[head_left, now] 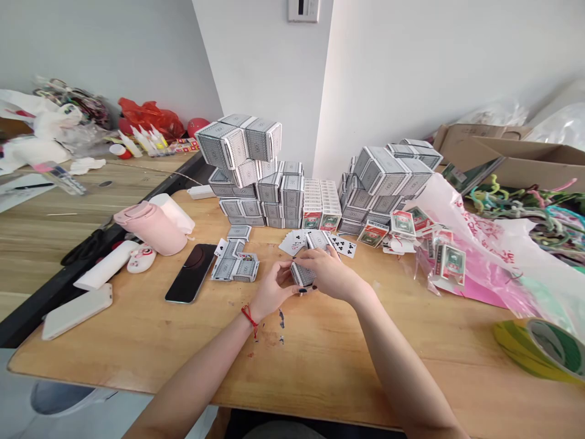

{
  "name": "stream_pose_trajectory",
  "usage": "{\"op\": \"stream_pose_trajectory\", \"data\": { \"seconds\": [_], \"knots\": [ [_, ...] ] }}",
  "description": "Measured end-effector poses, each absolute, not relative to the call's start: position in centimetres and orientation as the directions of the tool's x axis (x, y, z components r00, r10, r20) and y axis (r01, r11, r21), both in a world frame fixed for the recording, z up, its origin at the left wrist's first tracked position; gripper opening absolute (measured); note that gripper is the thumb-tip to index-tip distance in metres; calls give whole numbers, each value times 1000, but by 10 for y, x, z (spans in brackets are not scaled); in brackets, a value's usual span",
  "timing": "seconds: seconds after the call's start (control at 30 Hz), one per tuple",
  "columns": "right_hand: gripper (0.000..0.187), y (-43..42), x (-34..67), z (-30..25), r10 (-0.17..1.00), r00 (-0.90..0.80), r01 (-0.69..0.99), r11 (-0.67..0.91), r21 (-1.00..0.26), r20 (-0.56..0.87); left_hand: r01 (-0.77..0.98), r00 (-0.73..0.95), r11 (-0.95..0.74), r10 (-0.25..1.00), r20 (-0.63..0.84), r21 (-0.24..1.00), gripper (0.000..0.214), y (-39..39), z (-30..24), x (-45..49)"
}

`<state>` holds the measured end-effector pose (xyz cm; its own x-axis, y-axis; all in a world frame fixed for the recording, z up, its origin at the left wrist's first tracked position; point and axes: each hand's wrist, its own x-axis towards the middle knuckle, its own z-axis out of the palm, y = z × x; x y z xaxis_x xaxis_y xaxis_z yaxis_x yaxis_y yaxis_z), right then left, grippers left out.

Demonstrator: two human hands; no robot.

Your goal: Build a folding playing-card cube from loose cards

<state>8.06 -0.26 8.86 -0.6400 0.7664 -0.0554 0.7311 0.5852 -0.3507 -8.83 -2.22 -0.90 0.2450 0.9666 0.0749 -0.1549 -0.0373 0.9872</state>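
My left hand [270, 291] and my right hand [328, 271] meet over the middle of the wooden table [320, 360], both closed round one deck of grey-backed playing cards [302, 275]. A red string circles my left wrist. Just beyond my hands lie loose face-up cards [342, 246], and a small pile of decks [235, 267] sits to the left. Behind them rise two stacks of grey card decks, the left stack [249, 171] and the right stack [388, 183], with boxed packs [320, 207] between.
A black phone [191, 273], a pink bottle [153, 227], a white tube [107, 265] and a white case [77, 311] lie at left. Pink plastic bags [475, 250], a cardboard box [512, 155] and a tape roll [543, 350] are at right.
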Motion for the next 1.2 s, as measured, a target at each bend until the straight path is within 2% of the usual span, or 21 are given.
{"op": "stream_pose_trajectory", "data": {
  "seconds": [0.13,0.33,0.43,0.6,0.8,0.93,1.2],
  "knots": [
    [49,-2,82,90,761,-647,722,588,-365,-56,-148,225,10,974,23,989,52,-23,-8,-85],
    [51,3,88,93,729,-680,682,588,-435,-79,-63,208,-82,974,93,995,50,-26,-8,-84],
    [45,5,90,92,710,-701,664,611,-431,-72,-20,204,-93,974,96,995,53,-28,-7,-85],
    [36,3,88,90,694,-717,659,647,-384,-61,82,165,-141,978,126,987,68,-30,-5,-81],
    [34,-1,85,90,716,-697,692,657,-300,-41,126,173,-184,972,161,975,59,-29,-5,-79],
    [31,-5,82,94,725,-687,711,662,-236,-35,163,191,-201,967,169,966,61,-26,-4,-81],
    [20,-13,75,101,769,-639,765,635,-111,-9,111,254,-178,956,145,978,62,-23,-4,-82]
  ]
}}
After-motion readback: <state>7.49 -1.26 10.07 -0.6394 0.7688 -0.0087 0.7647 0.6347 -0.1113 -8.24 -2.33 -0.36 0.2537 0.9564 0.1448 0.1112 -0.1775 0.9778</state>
